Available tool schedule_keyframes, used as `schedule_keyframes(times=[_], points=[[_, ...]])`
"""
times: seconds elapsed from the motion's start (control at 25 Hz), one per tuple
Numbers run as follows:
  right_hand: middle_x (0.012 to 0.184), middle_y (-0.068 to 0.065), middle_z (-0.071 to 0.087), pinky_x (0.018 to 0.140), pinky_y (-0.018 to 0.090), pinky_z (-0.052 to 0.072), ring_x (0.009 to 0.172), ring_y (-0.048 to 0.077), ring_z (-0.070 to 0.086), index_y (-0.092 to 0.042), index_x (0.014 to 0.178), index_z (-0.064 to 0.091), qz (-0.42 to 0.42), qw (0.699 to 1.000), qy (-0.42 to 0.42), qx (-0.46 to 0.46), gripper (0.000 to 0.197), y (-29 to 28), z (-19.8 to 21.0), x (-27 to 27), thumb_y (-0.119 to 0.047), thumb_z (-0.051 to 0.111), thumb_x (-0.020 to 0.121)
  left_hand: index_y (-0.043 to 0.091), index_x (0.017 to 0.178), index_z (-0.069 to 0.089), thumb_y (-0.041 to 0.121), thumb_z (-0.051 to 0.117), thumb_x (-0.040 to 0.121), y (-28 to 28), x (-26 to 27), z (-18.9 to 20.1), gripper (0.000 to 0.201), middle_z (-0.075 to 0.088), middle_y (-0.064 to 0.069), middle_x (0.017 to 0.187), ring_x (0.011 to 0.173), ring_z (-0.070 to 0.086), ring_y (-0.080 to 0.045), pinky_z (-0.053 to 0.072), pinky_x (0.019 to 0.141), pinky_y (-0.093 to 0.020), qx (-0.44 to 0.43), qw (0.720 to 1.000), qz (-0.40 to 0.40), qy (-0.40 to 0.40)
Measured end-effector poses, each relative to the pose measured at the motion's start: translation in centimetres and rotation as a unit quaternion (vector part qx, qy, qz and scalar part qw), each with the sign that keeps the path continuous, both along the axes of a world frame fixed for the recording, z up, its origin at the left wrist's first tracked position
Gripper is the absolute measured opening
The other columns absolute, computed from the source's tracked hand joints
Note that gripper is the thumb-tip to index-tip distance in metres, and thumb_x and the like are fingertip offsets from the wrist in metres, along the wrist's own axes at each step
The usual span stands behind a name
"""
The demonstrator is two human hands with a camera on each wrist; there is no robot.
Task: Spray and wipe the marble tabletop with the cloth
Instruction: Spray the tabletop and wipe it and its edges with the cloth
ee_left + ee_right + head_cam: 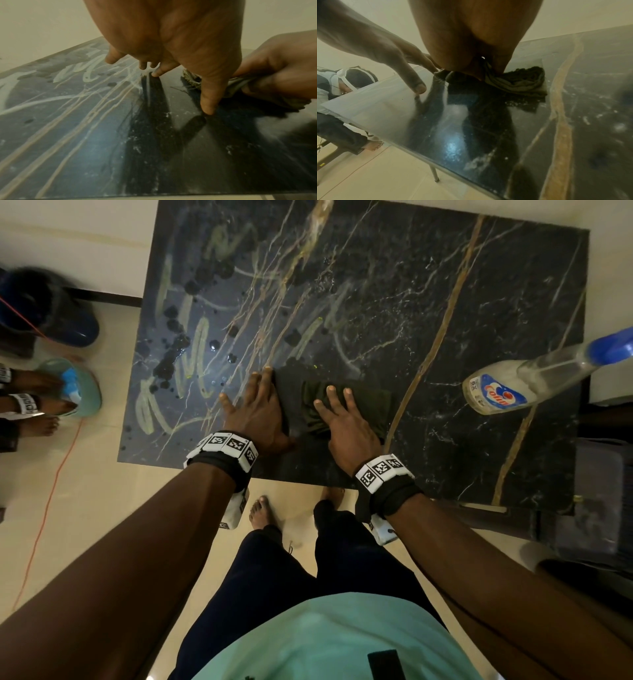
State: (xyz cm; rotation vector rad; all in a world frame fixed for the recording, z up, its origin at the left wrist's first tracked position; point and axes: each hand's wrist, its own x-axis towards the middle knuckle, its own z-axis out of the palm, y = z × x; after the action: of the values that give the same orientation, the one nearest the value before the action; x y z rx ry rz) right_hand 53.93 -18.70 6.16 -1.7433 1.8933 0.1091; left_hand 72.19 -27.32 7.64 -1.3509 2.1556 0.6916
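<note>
Both hands — left hand [255, 409], right hand [342, 422] — press the cloth [363, 405] flat on marble.

Marble tabletop [428, 313]: black, crossed by thin white veins and broad tan-gold bands; its left part is overlaid with pale grey-green smears and dark blotches. Cloth [359, 405]: dark olive-green, with a paler grey-green fold seen in the right wrist view. Spray bottle [513, 388]: clear, with a blue, white and red label and a blue spray head. Wristbands [380, 470]: white with black square-code patterns, over black straps. Floor [102, 508]: cream.
</note>
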Motion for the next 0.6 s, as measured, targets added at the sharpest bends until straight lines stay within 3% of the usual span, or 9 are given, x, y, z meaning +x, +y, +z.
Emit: schedule_keyframes(times=[0.16,0.6], points=[[0.168,-0.002,0.002,0.111,0.045,0.037,0.154,0.028,-0.002,-0.029,0.157,0.025,-0.016,1.000,-0.001,0.002,0.076,-1.2,0.1,-1.3,-0.001,0.050,0.091,0.016,0.162,-0.015,0.086,0.069,0.066,1.0,-1.4,-0.8,0.146,-0.019,-0.006,0.171,0.157,-0.015,-0.032,0.006,0.112,-0.081,-0.017,0.999,0.040,-0.005],[0.167,0.003,0.007,0.111,0.050,0.035,0.153,0.035,0.004,-0.026,0.156,0.027,-0.032,0.999,0.035,-0.011,0.072,-9.2,-0.1,-6.1,-0.003,0.052,0.093,0.019,0.161,-0.020,0.074,0.080,0.067,2.2,-3.1,-2.3,0.148,-0.043,-0.003,0.161,0.150,-0.036,-0.028,0.015,0.117,-0.071,0.051,0.997,0.038,0.043]])
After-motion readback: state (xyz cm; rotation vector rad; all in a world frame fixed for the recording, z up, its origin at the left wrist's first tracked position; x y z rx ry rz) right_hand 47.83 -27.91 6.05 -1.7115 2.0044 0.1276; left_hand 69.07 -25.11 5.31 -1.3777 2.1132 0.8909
